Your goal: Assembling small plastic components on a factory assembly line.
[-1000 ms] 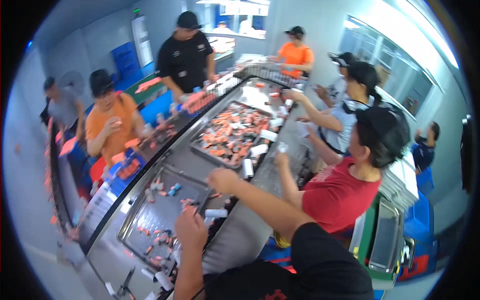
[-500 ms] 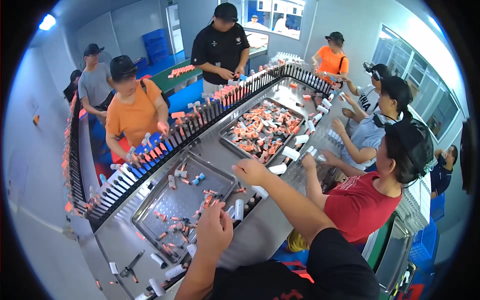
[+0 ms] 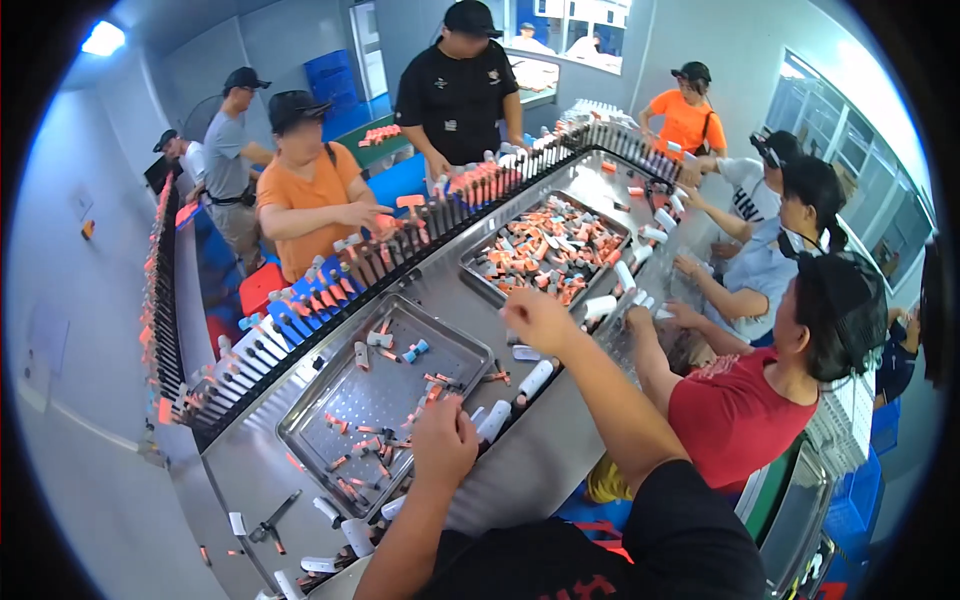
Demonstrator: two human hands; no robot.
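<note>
My left hand [image 3: 445, 440] is closed at the right edge of the near metal tray [image 3: 335, 392], its fingers curled inward. Whatever it may hold is hidden. Raised over the bench, my right hand [image 3: 540, 322] is closed too, near the front of the far metal tray [image 3: 468, 268]; nothing can be made out in its fingers. Small orange and grey pieces [image 3: 375, 445] lie scattered in the near tray, with a blue-and-white piece [image 3: 415, 350] among them. A heap of similar pieces [image 3: 545, 245] fills the far tray. White cylinders [image 3: 537, 378] lie beside my hands.
A line of upright black pegs [image 3: 400, 255], many topped with orange or white pieces, runs behind the trays. A co-worker in orange [image 3: 315, 205] stands beyond it. Close on my right is a person in red [image 3: 735, 400]. A dark tool [image 3: 272, 520] lies at lower left.
The whole view has shifted, so the bench sits further right and lower. Both my hands remain closed near the trays. The co-worker in orange has straightened, with hands raised from the pegs.
</note>
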